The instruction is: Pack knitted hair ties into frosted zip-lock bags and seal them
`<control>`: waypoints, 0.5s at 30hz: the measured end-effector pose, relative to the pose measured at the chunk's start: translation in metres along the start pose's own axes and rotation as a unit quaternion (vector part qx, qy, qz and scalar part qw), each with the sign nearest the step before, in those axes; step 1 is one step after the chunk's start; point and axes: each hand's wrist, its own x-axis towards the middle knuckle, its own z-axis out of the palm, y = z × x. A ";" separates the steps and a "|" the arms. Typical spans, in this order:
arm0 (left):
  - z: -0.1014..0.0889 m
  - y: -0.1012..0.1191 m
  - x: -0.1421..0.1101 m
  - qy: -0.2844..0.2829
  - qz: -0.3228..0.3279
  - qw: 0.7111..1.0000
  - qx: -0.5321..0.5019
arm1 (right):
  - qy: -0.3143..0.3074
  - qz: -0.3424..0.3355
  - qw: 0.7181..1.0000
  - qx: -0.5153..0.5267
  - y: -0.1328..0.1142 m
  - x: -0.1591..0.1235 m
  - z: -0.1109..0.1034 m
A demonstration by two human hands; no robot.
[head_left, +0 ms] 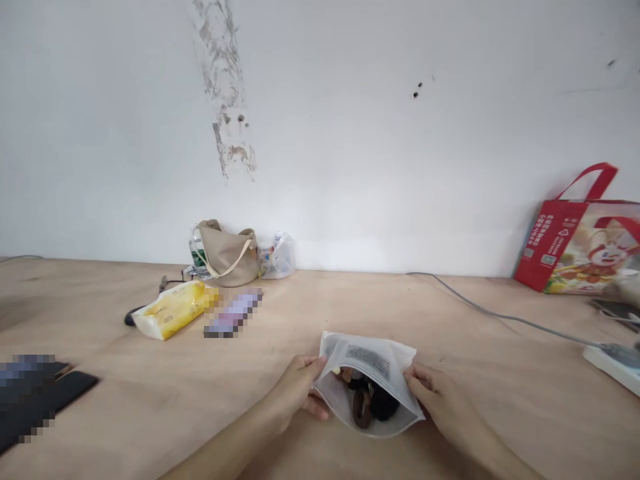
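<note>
A translucent white zip pouch [367,353] lies low on the plywood tabletop in front of me, with printed text on its upper panel. Several dark items [369,399] show inside it, and their exact kind is hard to tell. My left hand [295,390] grips the pouch's left edge, with the fingers tucked under it. On the other side, my right hand [435,400] holds the right edge, thumb on top. The pouch's lower part rests on or just above the wood.
The plywood table [125,400] runs to a white wall. At the back stand a beige handbag [227,257], a water bottle [199,250] and a plastic bag [277,258]. A yellow packet [173,310] and a blurred object [233,313] lie nearer. A red tote bag [575,247], grey cable [515,319] and white power strip [613,367] sit right.
</note>
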 end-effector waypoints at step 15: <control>-0.008 -0.006 -0.013 -0.002 0.209 0.962 0.178 | -0.015 -0.183 0.981 -0.063 -0.002 -0.013 -0.024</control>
